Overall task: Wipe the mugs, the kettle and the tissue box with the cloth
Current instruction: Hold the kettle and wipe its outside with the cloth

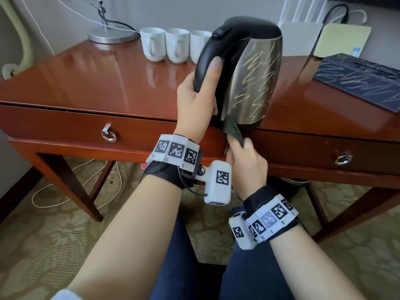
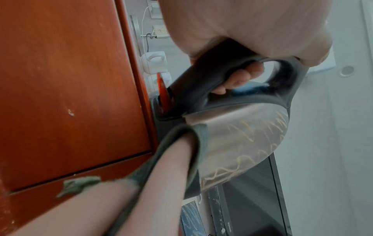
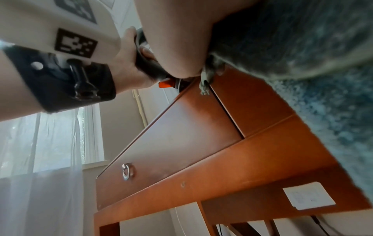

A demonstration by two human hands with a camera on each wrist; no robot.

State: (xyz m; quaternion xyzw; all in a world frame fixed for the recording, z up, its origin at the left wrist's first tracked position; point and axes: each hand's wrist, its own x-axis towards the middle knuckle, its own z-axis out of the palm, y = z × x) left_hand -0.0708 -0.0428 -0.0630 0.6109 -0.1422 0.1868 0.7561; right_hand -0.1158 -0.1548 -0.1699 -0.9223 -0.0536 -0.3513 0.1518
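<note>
A: Where is the kettle (image 1: 251, 79)?

B: Lifted above the front edge of the desk (image 1: 108, 83), tilted, with yellow scribbles on its steel side. The left hand (image 1: 195, 98) has its fingers curled round the black handle.

A: And the cloth (image 1: 233, 132)?

B: Pinched in the right hand (image 1: 246, 163), touching the kettle's lower edge.

A: The rest?

B: Three white mugs (image 1: 175, 45) stand in a row at the back. The scribbled tissue box (image 1: 359, 80) lies at the right.

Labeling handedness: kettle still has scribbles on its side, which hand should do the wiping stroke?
Right. The right hand already pinches the cloth against the kettle near its base, below the scribbles. The left hand grips the handle, holding the kettle tilted.
</note>
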